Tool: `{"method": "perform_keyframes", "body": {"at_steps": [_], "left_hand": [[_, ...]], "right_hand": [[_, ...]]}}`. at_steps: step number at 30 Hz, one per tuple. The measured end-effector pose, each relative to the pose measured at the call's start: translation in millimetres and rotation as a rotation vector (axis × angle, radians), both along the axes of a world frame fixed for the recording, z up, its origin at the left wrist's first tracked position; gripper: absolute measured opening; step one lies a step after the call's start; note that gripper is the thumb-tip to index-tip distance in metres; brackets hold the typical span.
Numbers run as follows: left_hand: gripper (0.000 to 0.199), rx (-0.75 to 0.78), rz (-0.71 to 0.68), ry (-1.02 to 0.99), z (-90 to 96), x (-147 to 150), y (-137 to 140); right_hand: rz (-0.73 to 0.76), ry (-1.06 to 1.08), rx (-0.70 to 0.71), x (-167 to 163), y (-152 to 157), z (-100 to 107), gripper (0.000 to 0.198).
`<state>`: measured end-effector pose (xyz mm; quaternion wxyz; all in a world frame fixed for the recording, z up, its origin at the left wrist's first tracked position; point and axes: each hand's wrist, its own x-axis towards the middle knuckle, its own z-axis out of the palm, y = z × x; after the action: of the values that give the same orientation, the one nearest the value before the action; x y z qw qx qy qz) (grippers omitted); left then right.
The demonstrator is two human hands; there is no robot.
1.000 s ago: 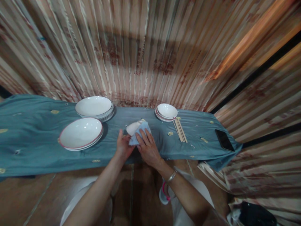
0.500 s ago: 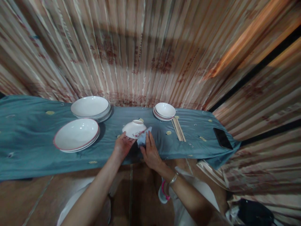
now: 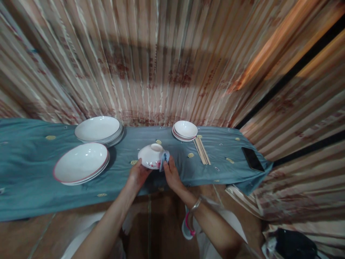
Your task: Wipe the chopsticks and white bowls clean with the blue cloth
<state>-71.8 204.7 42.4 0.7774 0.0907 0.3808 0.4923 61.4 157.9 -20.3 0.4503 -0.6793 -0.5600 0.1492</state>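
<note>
A white bowl (image 3: 150,156) with red flowers is held upside down, its foot ring facing up, over the front part of the cloth-covered table. My left hand (image 3: 137,175) grips its rim from the near left side. At the bowl's right side, my right hand (image 3: 171,174) presses a light blue cloth (image 3: 164,159) against the rim and outer wall. The fingers of that hand are closed on the cloth. Part of the cloth is hidden by the fingers.
Large dishes with a red rim (image 3: 81,163) lie stacked at the left, and another stack of plates (image 3: 98,128) stands behind them. Small bowls (image 3: 185,129) are stacked at the back, beside several chopsticks (image 3: 202,150). A black phone (image 3: 252,159) lies on the blue tablecloth (image 3: 226,172).
The cloth has shifted around to the bowl's right edge, with my right hand's fingers folded closer to the rim. The bowl has tilted slightly. The whole view has shifted a little.
</note>
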Motion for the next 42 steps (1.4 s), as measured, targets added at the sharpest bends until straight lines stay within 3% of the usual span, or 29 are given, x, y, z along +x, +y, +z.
{"method": "perform_keyframes", "body": {"at_steps": [5, 13, 21, 25, 35, 38, 42], "left_hand": [[0.039, -0.005, -0.055, 0.023, -2.3, 1.0, -4.4], [0.034, 0.041, -0.076, 0.090, 9.1, 2.2, -12.4], [0.019, 0.087, -0.031, 0.132, -1.3, 4.0, -10.3], [0.012, 0.123, -0.038, 0.162, -4.5, 4.0, -12.7], [0.014, 0.161, -0.072, 0.157, 4.0, 8.6, -17.9], [0.011, 0.162, -0.079, 0.155, 6.0, 10.6, -18.7], [0.012, 0.161, -0.070, 0.186, 8.1, 11.7, -14.5]], "right_hand": [[-0.030, 0.171, 0.081, 14.9, 10.0, -1.5, 0.050], [0.013, 0.426, 0.010, 34.9, 22.6, 3.4, 0.048], [0.141, 0.533, -0.047, 38.0, 28.9, 21.6, 0.041], [0.266, 0.422, -0.105, 36.8, 31.2, 35.5, 0.036], [0.479, -0.072, 0.086, 19.0, 10.5, 77.3, 0.039], [0.484, -0.064, 0.069, 22.0, 10.9, 78.1, 0.039], [0.382, 0.122, -0.028, 30.2, 21.7, 66.0, 0.037]]}}
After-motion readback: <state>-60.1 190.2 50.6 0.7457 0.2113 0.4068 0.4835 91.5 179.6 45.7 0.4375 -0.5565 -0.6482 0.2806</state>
